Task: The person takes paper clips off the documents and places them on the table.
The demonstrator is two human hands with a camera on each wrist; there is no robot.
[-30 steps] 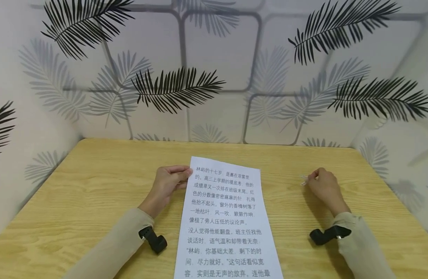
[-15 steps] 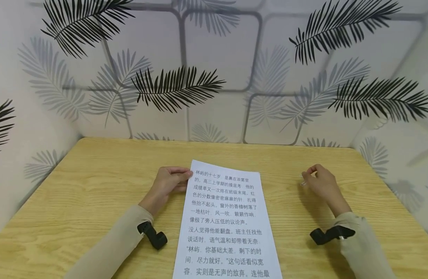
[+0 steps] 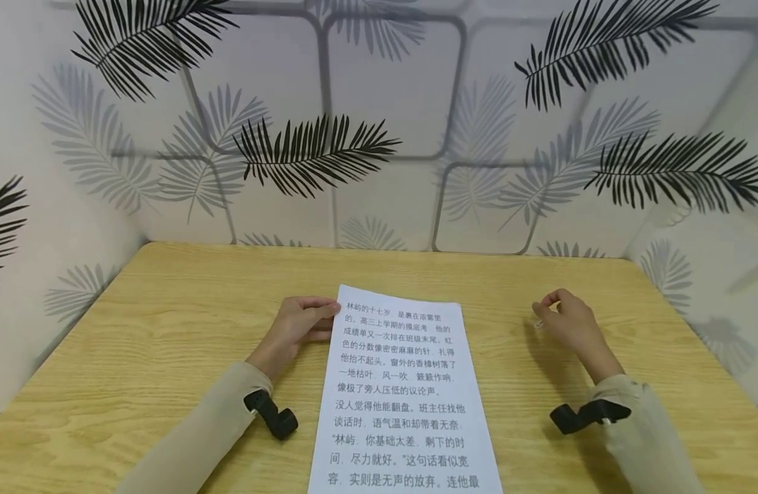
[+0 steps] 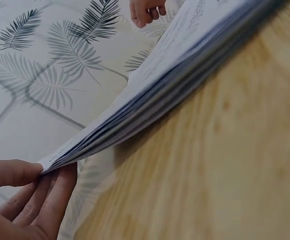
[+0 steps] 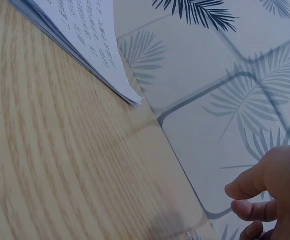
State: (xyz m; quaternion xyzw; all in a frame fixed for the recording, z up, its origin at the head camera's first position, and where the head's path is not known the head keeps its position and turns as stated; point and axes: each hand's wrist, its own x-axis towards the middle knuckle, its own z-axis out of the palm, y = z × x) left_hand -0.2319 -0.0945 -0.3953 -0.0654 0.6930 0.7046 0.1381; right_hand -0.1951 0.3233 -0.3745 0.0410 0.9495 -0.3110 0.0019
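A stack of printed paper [image 3: 397, 398] lies lengthwise in front of me, its far left corner raised off the table. My left hand [image 3: 295, 329] pinches that corner, thumb on top and fingers underneath, as the left wrist view shows with the layered sheet edges [image 4: 135, 115]. To the right, my right hand [image 3: 573, 329] hovers over the table with loosely curled fingers. Nothing shows between its thumb [image 5: 247, 182] and fingers in the right wrist view. Small pale wire pieces, like paper clips [image 3: 538, 323], lie under its fingertips, partly hidden; their tips [image 5: 193, 235] show at the frame's bottom.
The wooden table [image 3: 169, 309] ends at a wall [image 3: 385, 206] covered in leaf-patterned cloth or paper. Black cameras [image 3: 280, 422] are strapped to both wrists. The paper's near end runs out of the head view.
My right hand has lifted slightly, its fingers shifting left over the small clips and covering more of them. The paper's raised far edge has dipped a little; the left hand keeps its pinch.
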